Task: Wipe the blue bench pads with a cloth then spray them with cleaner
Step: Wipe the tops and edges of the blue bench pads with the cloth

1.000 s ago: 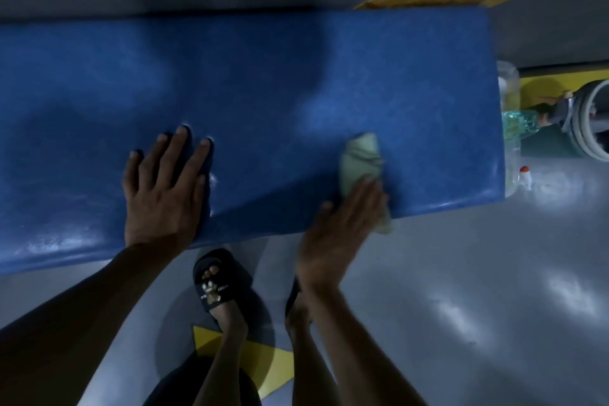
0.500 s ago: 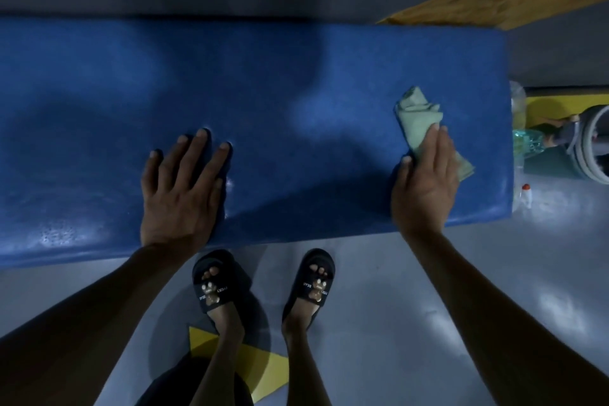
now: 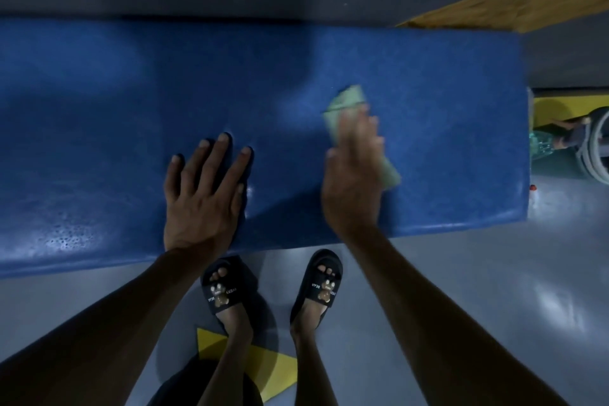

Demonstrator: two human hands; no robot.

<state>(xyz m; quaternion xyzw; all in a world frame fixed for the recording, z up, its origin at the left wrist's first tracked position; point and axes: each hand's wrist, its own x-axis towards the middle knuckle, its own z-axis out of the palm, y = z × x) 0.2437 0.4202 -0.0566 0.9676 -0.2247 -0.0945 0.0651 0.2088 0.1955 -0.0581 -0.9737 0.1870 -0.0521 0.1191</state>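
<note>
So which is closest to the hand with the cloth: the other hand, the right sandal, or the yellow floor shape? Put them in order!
From the right hand in the head view:
1. Left hand, flat on the pad beside it.
2. Right sandal, on the floor below.
3. Yellow floor shape, farthest, behind the feet.

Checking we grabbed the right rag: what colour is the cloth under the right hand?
Pale green cloth, pressed on the blue pad; only the head view shows it.

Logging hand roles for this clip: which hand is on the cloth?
The right hand; its straight fingers press the pale green cloth onto the blue bench pad. The left hand lies flat on bare pad.
</note>
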